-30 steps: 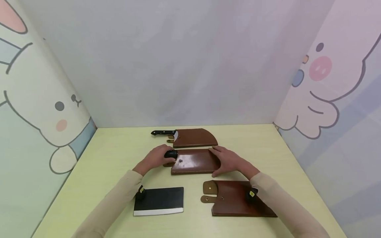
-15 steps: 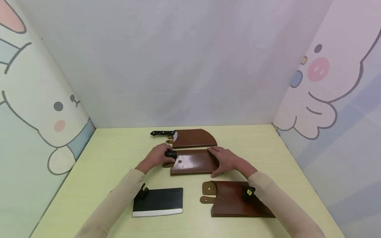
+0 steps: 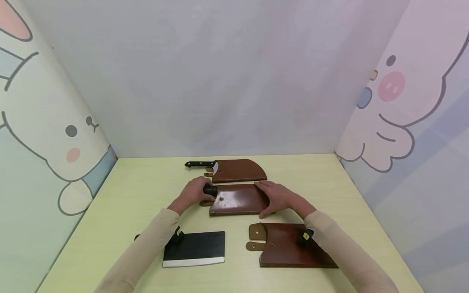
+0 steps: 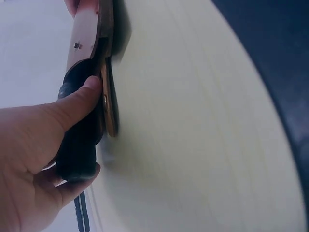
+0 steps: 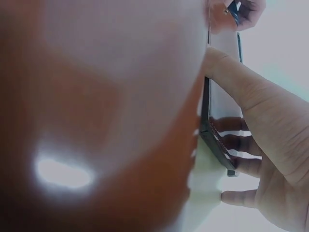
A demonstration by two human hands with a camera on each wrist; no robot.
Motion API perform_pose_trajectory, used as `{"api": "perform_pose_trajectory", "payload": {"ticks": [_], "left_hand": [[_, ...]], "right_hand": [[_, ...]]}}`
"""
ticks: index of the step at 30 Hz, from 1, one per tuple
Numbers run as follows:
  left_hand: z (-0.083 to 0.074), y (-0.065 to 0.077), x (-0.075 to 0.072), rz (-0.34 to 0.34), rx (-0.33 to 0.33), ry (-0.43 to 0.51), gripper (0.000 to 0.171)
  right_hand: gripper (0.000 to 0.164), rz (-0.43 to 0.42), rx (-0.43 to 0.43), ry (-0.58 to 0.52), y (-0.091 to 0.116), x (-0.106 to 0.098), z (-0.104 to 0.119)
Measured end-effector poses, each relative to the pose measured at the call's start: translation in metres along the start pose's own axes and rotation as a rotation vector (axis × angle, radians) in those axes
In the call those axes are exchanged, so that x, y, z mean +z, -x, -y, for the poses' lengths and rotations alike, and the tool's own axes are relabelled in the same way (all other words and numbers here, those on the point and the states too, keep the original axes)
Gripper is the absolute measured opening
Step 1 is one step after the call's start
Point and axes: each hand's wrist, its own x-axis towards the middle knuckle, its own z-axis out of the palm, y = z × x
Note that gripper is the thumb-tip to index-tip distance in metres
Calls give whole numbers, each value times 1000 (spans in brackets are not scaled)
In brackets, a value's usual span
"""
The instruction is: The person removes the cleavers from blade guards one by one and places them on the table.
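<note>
One pale table (image 3: 124, 195), cartoon walls (image 3: 44, 110) at ten and two.
Your left hand (image 3: 193, 191) grips the handle (image 3: 210, 190) at nine o'clock; right hand (image 3: 279, 197), spread wide, clasps the sheath (image 3: 238, 201) at three.

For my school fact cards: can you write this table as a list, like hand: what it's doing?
Left hand: grips black handle
Right hand: around right end of middle sheath
Middle sheath: shiny brown, handle at its left end
Back: knife in rear sheath
Front left: cleaver, partly behind the sleeve
Front right: front sheath, brown
Table: pale yellow
</note>
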Motion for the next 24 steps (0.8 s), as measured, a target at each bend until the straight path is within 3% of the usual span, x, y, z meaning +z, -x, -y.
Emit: {"api": "perform_pose_trajectory", "payload": {"ticks": [12, 24], "left_hand": [[-5, 2, -4, 20, -9, -42, 36], [1, 8, -14, -43, 94, -6, 36]], "right_hand": [[121, -57, -17, 36, 2, 2, 3], [122, -137, -38, 74, 10, -7, 6]]}}
